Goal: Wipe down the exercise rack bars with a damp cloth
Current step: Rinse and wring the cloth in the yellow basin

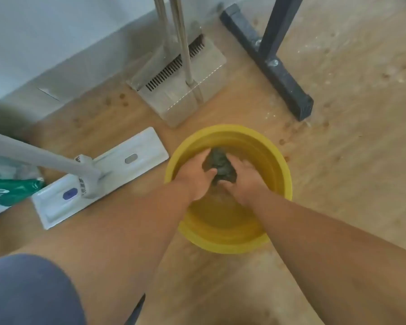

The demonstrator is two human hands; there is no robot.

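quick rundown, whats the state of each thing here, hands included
cloth: bunched up, gripped by both hands inside the bucket
left hand: fingers curled on the cloth
right hand: fingers curled on the cloth
yellow bucket: upright on the floor
flat mop: head flat on the floor
dustpan: standing by the wall
rack base bar: on the floor, dusty, not yet wiped

bucket point(284, 174): open top, both hands and cloth fill its middle | left: mop head point(99, 181) flat just beside rim, handle slanting away | behind: dustpan point(181, 90) upright, near | right-rear: rack foot point(267, 59) on floor | right: bare floor point(361, 160), free
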